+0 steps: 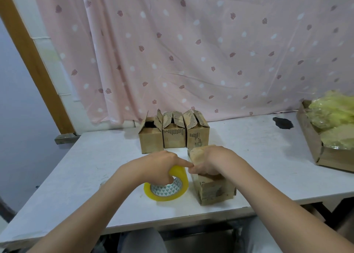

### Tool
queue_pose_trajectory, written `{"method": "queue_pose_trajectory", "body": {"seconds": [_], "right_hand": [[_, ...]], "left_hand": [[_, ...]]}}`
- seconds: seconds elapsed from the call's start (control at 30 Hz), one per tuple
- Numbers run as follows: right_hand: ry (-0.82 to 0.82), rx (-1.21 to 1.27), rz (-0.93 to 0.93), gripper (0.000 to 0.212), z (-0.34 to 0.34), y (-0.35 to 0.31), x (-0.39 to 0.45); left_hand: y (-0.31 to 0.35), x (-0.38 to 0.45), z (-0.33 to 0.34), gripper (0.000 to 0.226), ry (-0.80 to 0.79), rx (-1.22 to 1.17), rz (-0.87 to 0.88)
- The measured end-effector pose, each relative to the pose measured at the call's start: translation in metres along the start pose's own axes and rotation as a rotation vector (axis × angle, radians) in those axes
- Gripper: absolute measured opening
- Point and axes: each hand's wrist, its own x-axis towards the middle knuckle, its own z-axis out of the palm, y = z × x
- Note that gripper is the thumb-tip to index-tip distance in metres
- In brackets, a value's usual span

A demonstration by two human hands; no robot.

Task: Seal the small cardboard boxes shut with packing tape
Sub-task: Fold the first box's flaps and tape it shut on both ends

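Observation:
A small closed cardboard box stands near the table's front edge. My right hand lies on its top, fingers curled over the left edge and pressing there. Just left of the box, my left hand grips a roll of yellowish packing tape, fingers through its core, index finger pointing at the box's top edge. Whether a strip of tape runs to the box I cannot tell. Three more small boxes stand in a row behind, their top flaps up.
The white table has its front edge close to me. A larger open carton holding crumpled yellowish plastic sits at the far right. A dark patch marks the tabletop near it. A pink curtain hangs behind.

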Motion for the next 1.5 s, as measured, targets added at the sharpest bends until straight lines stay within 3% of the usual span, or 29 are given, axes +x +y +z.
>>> {"method": "queue_pose_trajectory", "body": {"seconds": [0.13,0.27,0.4,0.5,0.67,0.9,1.1,1.3,1.37,1.5], "right_hand": [[-0.04,-0.005,0.077,0.05,-0.002,0.0,0.007],[0.07,0.235,0.104,0.055,-0.014,0.014,-0.02],[0.006,0.548,0.11,0.063,-0.019,0.04,-0.031],[-0.022,0.665,0.111,0.068,-0.013,0.049,-0.023],[-0.052,0.874,0.064,0.074,-0.002,0.066,-0.014],[-0.107,1.042,0.021,0.061,0.013,0.075,-0.012],[-0.154,1.069,-0.005,0.058,0.013,0.077,-0.012],[-0.083,0.943,0.017,0.083,0.007,0.087,-0.019],[-0.05,0.877,0.01,0.083,0.005,0.092,-0.024],[-0.056,0.9,-0.061,0.025,0.007,0.09,-0.025]], "left_hand": [[-0.001,-0.001,-0.001,0.065,0.022,-0.078,-0.018],[-0.014,-0.011,-0.001,0.057,0.078,-0.209,-0.046],[-0.018,-0.024,-0.002,0.061,0.166,-0.324,-0.065],[-0.018,-0.026,-0.012,0.064,0.192,-0.308,-0.049],[-0.018,-0.033,-0.014,0.077,0.087,-0.21,-0.084],[-0.019,-0.042,-0.015,0.071,0.104,-0.258,-0.105],[-0.02,-0.04,-0.007,0.07,0.022,-0.219,-0.118],[-0.01,-0.025,0.001,0.074,-0.001,-0.204,-0.093],[-0.009,-0.02,0.002,0.074,0.005,-0.21,-0.092],[-0.007,-0.017,0.003,0.071,0.014,-0.228,-0.077]]}}
